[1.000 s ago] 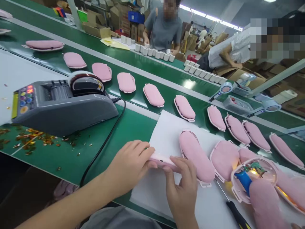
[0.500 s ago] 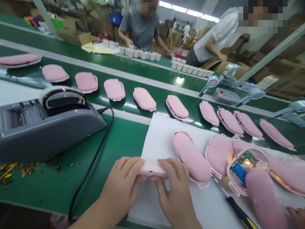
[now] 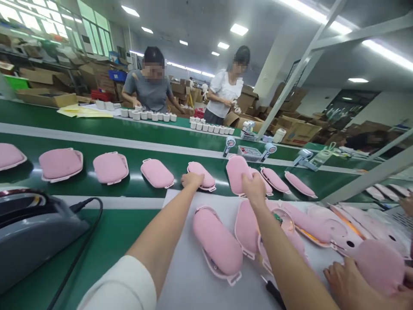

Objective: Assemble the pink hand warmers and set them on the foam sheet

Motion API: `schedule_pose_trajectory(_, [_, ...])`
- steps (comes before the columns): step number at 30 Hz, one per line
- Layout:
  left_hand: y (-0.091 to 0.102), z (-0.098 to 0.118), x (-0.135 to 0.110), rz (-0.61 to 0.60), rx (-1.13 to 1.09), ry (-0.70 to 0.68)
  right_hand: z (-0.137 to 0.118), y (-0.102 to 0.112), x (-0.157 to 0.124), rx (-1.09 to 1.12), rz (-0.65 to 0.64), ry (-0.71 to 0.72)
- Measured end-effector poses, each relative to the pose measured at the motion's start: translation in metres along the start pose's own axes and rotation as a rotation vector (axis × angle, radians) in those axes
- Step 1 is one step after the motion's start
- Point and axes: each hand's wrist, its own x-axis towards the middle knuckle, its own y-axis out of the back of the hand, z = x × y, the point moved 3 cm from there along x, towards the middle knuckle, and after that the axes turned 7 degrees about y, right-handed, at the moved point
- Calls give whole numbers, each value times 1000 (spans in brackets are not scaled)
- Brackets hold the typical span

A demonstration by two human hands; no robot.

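My right hand grips a pink oval padded device by its lower right side and holds it tilted up over the belt. My left hand is at the left end of another pink padded device on the belt, its fingers closed around the edge. Nearer to me, a thick pink device with a parted shell rests on white paper, strap loops showing at its lower end. Partly behind my right forearm is an opened shell with a circuit board.
More pink devices lie along the green belt. A grey tape dispenser with a black cable stands left. A screwdriver lies on the paper. A co-worker's hands hold a pink piece at lower right. Two people stand across the line.
Both hands have gone from the pink device held low over the paper out to the belt. The view has tilted up and shifted right. A co-worker's hands now show more at lower right.
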Motion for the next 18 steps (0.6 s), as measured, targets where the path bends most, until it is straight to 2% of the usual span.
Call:
schedule_pose_trajectory(2, [-2, 8, 4, -5, -42, -24, 1, -26, 20, 18, -87, -32])
schedule_pose_trajectory(5, [20, 2, -5, 47, -85, -117, -1, -65, 32, 63, -235, -43])
schedule_pose_trajectory(9, [67, -31, -27, 157, -91, -199, -18, -96, 29, 110, -361, 41])
schedule_pose_trajectory(11, [76, -52, -34, 172, -80, -189, -35, -105, 23, 141, -386, 117])
schedule_pose_trajectory(14, [65, -74, -32, 113, -64, -153, -70, -123, 6, 214, -472, 230])
schedule_pose_trajectory(18, [42, -84, -12, 65, -108, -71, -110, -150, -23, 326, -644, 294])
